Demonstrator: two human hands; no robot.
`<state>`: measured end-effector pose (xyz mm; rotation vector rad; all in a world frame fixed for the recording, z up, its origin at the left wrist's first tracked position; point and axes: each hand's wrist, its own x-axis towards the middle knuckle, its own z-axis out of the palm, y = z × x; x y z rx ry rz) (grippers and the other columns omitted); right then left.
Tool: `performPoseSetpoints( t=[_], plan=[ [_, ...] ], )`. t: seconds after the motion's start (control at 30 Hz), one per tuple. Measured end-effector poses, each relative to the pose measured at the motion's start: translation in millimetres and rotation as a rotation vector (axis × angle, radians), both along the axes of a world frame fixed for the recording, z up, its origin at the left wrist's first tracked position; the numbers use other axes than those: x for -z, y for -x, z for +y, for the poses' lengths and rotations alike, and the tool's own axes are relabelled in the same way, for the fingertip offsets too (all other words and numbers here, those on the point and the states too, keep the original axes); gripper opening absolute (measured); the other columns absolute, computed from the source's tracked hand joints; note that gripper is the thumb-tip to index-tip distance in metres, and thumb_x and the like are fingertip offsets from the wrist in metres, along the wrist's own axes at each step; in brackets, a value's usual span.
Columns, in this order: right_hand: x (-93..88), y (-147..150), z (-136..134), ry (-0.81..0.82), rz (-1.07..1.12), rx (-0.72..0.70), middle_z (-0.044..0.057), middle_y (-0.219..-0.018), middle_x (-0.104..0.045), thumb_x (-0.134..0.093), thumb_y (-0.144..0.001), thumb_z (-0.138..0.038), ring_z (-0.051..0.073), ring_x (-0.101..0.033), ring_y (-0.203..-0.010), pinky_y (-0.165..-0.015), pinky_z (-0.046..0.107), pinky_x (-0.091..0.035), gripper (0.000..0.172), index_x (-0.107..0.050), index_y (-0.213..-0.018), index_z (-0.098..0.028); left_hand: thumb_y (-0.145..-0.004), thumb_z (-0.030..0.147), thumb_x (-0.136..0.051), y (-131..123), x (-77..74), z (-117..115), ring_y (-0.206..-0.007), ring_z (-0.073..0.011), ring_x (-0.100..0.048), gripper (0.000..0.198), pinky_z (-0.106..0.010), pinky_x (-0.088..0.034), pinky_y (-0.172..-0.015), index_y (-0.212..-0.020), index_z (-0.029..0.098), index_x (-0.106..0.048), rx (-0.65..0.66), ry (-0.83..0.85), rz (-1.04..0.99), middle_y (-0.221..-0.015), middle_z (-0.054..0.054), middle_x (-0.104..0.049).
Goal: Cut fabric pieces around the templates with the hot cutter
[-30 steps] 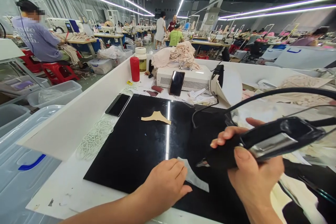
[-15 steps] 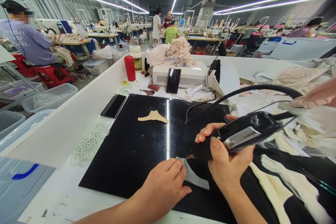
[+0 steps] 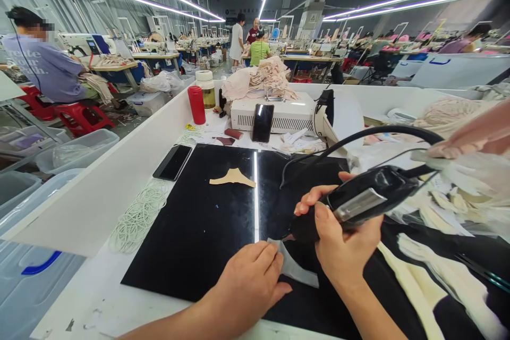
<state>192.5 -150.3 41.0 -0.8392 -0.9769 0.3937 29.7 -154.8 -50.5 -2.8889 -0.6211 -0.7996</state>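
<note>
My right hand is wrapped round a black corded hand tool with a metal strip on its side. The tool points down and left, its tip close to the upper edge of a curved grey fabric piece. Whether tip and fabric touch, I cannot tell. My left hand has its fingers pressed together on the left end of that fabric, hiding part of it. Both are over a shiny black board. Farther back on the board lies a small tan cut piece.
A phone and a heap of pale green cord lie left of the board. A white vented box bears beige fabric, with another phone before it. Cream strips lie at right. A red cup stands behind.
The tool and my right hand have shifted slightly left. My left hand and the grey fabric piece have hardly moved. The view has turned a little.
</note>
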Motion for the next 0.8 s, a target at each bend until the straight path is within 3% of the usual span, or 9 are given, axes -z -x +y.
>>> performPoseSetpoints(
  t=[0.3,0.8],
  plan=[
    [2.5,3.6,0.9,-0.045,0.029,-0.073,-0.002,-0.086,-0.065,-0.077,-0.089,-0.024,0.015,-0.064,-0.067,-0.063,0.033,-0.056,0.048,-0.054,-0.131,-0.03,-0.102,0.047,-0.056,0.4,-5.1,2.0,-0.109,-0.0219,-0.065,0.043,-0.034,-0.053,-0.097,-0.122,0.01,-0.063,0.007,0.033,0.057,-0.119,-0.008,-0.069],
    [1.3,7.8,5.8,-0.026,0.046,-0.05,-0.003,-0.084,-0.065,-0.074,-0.09,-0.023,0.015,-0.063,-0.065,-0.064,0.034,-0.056,0.045,-0.054,-0.13,-0.03,-0.103,0.048,-0.053,-1.2,-0.3,1.5,-0.109,-0.0213,-0.065,0.044,-0.034,-0.053,-0.097,-0.121,0.008,-0.061,0.012,0.026,0.078,-0.116,-0.008,-0.069]
  ],
)
